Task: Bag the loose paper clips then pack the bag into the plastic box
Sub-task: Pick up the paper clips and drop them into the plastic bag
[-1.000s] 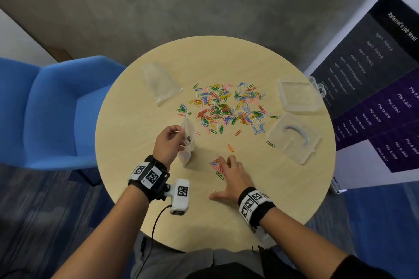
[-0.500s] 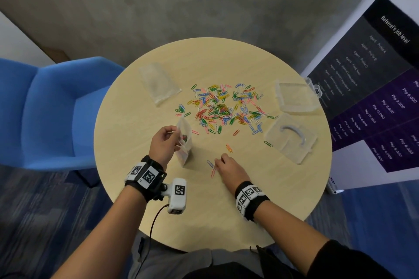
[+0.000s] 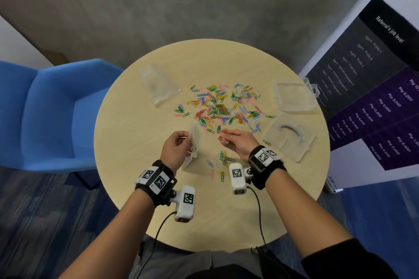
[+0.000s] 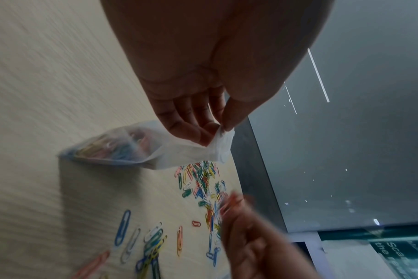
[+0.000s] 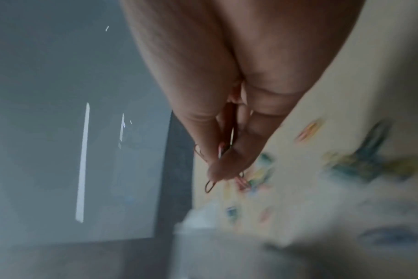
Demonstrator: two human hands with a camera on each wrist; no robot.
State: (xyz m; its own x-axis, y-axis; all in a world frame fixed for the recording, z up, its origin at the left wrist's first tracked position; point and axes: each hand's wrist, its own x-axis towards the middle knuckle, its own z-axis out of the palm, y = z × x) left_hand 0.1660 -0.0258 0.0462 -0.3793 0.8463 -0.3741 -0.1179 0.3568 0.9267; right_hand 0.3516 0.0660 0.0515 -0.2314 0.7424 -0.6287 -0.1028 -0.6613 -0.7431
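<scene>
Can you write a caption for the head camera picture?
Left hand holds a bag open while right hand brings paper clips to it.

The left hand (image 3: 174, 150) is held raised, its thumb and fingertips (image 4: 204, 136) pinched together. The right hand (image 3: 238, 144) is turned inward beside it, fingers (image 5: 229, 164) drawn closed against the thumb, apparently on something thin. Both forearms are extended forward, wrists strapped.

Banner (image 3: 371, 88) heading: "Referral's job level"
Banner rows: "Agent", "Profile A", "Profile B"; smaller lines too blurred to read
Banner amounts: "Php 6,000", "Php 3,000", "Php 12,000", "Php 10,000"
Wrist bands (image 3: 156, 180): square black-and-white marker codes, no words
</scene>
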